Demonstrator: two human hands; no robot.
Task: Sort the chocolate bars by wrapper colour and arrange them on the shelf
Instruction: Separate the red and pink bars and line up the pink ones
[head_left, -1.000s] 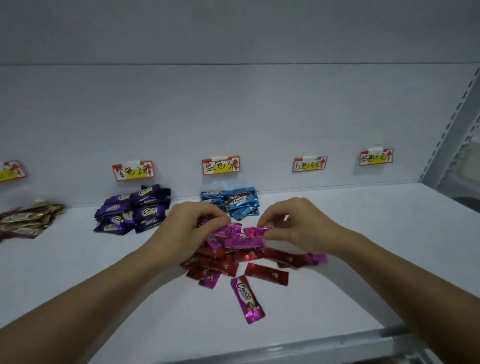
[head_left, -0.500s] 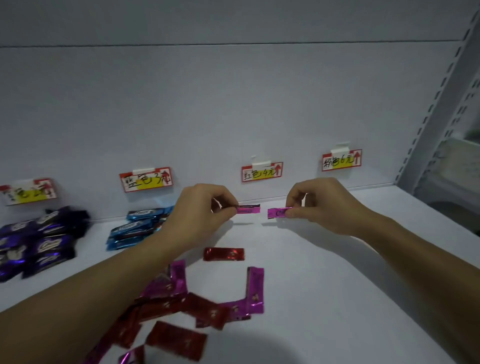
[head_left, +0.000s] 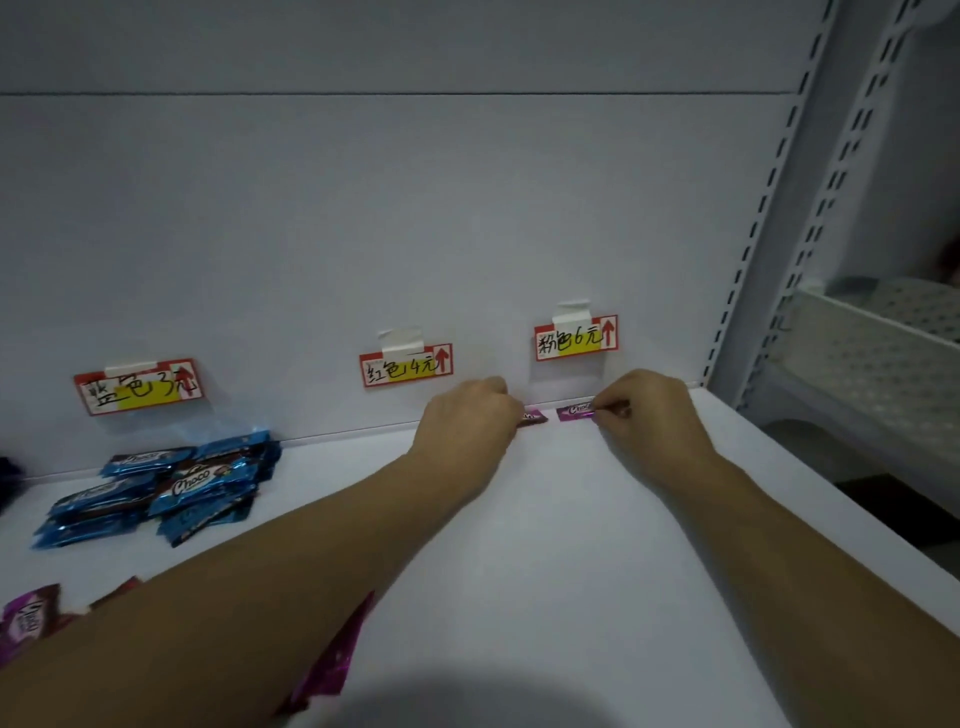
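**Two pink bars held at the back of the shelf, under the right-hand tag**

At the bottom of the frame, the white shelf (head_left: 571, 571) fills most of the view, with both bare forearms reaching across it from the lower edge. Loose pink bars (head_left: 26, 621) lie in the lower left corner, and one more pink wrapper shows from under the left forearm near the bottom centre.

Further back on the left is a heap of blue bars (head_left: 171, 483), piled loosely over one another close to the back panel (head_left: 363, 208).

In the centre right of the frame, both hands are at the back edge of the shelf. The left hand (head_left: 467, 421) is curled, knuckles up, round a pink bar, of which only the short end (head_left: 532, 417) shows to its right. Just beside it, with a small gap between, the right hand (head_left: 644, 415) pinches the end of a second pink bar (head_left: 575, 410), which points left from the fingertips. I cannot tell whether either bar touches the shelf.

Three handwritten price tags are taped to the back panel: one above the blue bars (head_left: 137, 387), one in the middle (head_left: 406, 365), and one directly above the two held bars (head_left: 576, 338).

A slotted white upright (head_left: 779, 208) runs up the right side, and beyond it is a white perforated basket (head_left: 883, 332).
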